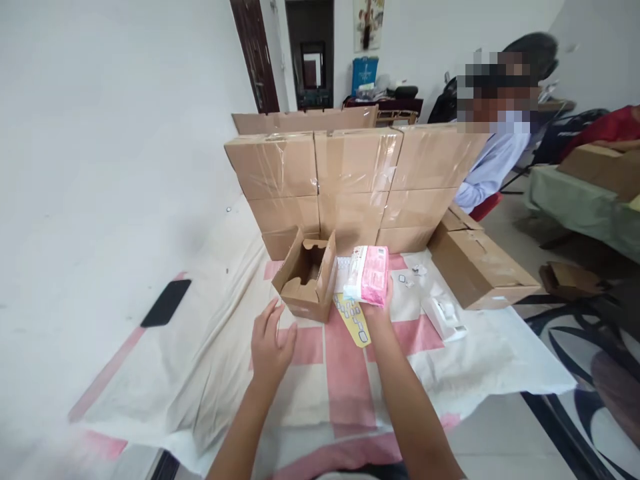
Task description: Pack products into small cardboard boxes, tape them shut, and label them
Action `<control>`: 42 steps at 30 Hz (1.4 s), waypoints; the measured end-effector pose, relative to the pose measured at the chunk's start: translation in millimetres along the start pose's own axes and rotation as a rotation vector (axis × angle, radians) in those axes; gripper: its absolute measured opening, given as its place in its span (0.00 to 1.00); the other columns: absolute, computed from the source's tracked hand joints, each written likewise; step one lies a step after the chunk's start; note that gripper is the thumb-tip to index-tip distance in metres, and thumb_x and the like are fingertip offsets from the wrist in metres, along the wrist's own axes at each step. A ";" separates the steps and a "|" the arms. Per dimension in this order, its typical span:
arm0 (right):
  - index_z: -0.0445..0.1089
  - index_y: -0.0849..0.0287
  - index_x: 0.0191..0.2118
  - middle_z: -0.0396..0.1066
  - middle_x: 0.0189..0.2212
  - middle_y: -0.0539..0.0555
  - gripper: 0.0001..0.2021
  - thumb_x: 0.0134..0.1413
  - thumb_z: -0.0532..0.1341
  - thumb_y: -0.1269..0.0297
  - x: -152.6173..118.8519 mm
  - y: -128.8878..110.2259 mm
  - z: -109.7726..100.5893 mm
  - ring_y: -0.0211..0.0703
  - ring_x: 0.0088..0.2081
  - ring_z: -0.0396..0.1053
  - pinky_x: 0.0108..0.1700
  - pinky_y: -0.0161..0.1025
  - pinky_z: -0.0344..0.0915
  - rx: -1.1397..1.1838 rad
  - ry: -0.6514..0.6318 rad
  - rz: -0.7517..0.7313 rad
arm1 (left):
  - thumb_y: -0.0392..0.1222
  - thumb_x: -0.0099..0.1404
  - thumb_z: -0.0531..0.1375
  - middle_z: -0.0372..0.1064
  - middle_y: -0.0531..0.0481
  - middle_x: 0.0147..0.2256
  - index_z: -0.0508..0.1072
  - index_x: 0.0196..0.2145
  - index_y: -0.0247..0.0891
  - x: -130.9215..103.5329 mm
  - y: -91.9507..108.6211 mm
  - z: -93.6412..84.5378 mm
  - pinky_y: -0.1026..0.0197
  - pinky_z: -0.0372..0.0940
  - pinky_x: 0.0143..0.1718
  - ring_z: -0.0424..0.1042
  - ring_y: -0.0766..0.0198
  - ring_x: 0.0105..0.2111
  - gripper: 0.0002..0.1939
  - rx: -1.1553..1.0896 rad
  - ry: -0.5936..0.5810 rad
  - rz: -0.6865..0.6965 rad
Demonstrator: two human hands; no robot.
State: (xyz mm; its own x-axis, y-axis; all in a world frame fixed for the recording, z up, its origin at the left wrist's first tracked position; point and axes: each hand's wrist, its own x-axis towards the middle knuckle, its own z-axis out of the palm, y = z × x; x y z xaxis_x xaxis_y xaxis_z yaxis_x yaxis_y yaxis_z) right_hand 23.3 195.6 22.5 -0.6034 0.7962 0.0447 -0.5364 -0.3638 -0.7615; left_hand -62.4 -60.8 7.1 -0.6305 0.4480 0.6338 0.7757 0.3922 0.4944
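Watching remotely through the head camera, I log the biggest first. Table: draped in a wrinkled white cloth [305, 400] with pink bands. Across its far side, a wall of stacked brown cartons [350, 167], clear tape shining on the faces. Beyond the stack's right end I pick out a co-worker, pale blue sleeve [493, 167] partly hidden by the cardboard.

A long closed carton [493, 267] lies along the right side of the table. Near the middle, in front of the stack, I have a small carton [305, 310], flaps up, its dark inside showing.

Left hand [270, 340]: fingers spread, thumb out, just by the near left corner of the small carton; I cannot tell whether the fingertips touch it. Right hand [381, 311]: gripping a pink-and-white packet [370, 275], mostly hidden behind it. Packet sits just right of the small carton, tilted; from here I can't judge whether it clears the cloth.

Smaller items: a white object [444, 317] near the closed carton; a flat black slab [167, 303] well off to the left; a yellow sheet [359, 323] bearing small outlined labels, just below the packet in my view.
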 end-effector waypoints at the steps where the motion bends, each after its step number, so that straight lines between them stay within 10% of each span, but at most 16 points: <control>1: 0.73 0.50 0.51 0.78 0.43 0.53 0.29 0.55 0.60 0.33 -1.4 -9.1 6.1 0.51 0.48 0.76 0.47 0.50 0.78 0.038 0.016 -0.028 | 0.54 0.72 0.57 0.66 0.39 0.64 0.61 0.68 0.46 21.2 10.4 -2.0 0.47 0.70 0.56 0.73 0.50 0.57 0.30 0.006 -0.114 -0.033; 4: 0.70 0.52 0.56 0.77 0.48 0.55 0.29 0.53 0.66 0.42 -5.5 -39.1 24.8 0.50 0.51 0.75 0.52 0.50 0.76 0.076 0.054 -0.148 | 0.62 0.69 0.58 0.60 0.42 0.68 0.55 0.71 0.51 74.3 36.3 1.6 0.53 0.72 0.46 0.72 0.48 0.58 0.38 0.169 -0.601 -0.143; 6: 0.66 0.51 0.61 0.74 0.53 0.55 0.33 0.51 0.69 0.48 -8.3 -62.0 37.3 0.50 0.54 0.74 0.55 0.50 0.74 0.001 0.037 -0.264 | 0.61 0.66 0.61 0.64 0.41 0.65 0.63 0.67 0.49 92.9 46.2 9.0 0.54 0.71 0.42 0.75 0.46 0.53 0.35 0.210 -0.704 -0.153; 15: 0.61 0.48 0.65 0.64 0.62 0.57 0.38 0.52 0.73 0.49 -20.4 -155.1 79.0 0.58 0.63 0.64 0.66 0.57 0.62 -0.595 -0.544 -0.821 | 0.43 0.60 0.61 0.74 0.50 0.37 0.76 0.28 0.41 47.5 70.4 -33.8 0.60 0.58 0.26 0.73 0.63 0.28 0.06 0.118 -0.849 0.145; 24: 0.64 0.54 0.67 0.56 0.67 0.64 0.29 0.63 0.66 0.58 -65.1 -144.8 117.3 0.56 0.68 0.59 0.65 0.49 0.62 -1.275 -1.578 -0.582 | 0.47 0.65 0.62 0.73 0.45 0.56 0.69 0.62 0.47 1.6 50.9 -62.4 0.55 0.71 0.45 0.77 0.51 0.46 0.28 -0.075 -0.824 0.471; 35: 0.66 0.56 0.66 0.60 0.64 0.67 0.24 0.68 0.62 0.59 -78.2 -139.1 97.4 0.55 0.62 0.65 0.62 0.50 0.65 -1.445 -1.760 -0.741 | 0.59 0.67 0.58 0.78 0.38 0.45 0.73 0.57 0.43 -39.4 6.0 -49.9 0.57 0.72 0.34 0.78 0.55 0.35 0.26 -0.039 -0.579 0.578; 42: 0.69 0.55 0.64 0.60 0.63 0.69 0.21 0.69 0.61 0.61 -80.3 -153.0 76.4 0.57 0.61 0.63 0.59 0.54 0.67 -1.483 -1.486 -1.070 | 0.53 0.67 0.60 0.71 0.39 0.57 0.71 0.61 0.45 -24.5 -10.1 -49.4 0.58 0.74 0.39 0.79 0.52 0.46 0.26 -0.054 -0.476 0.515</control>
State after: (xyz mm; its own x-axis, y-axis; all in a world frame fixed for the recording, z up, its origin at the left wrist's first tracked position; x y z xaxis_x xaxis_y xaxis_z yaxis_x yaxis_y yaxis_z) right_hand 108.7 150.4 184.8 -0.7234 -0.6060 0.3309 -0.6136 0.7840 0.0944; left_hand -53.5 -115.5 15.9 -0.1168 0.8738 0.4721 0.9713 0.0012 0.2380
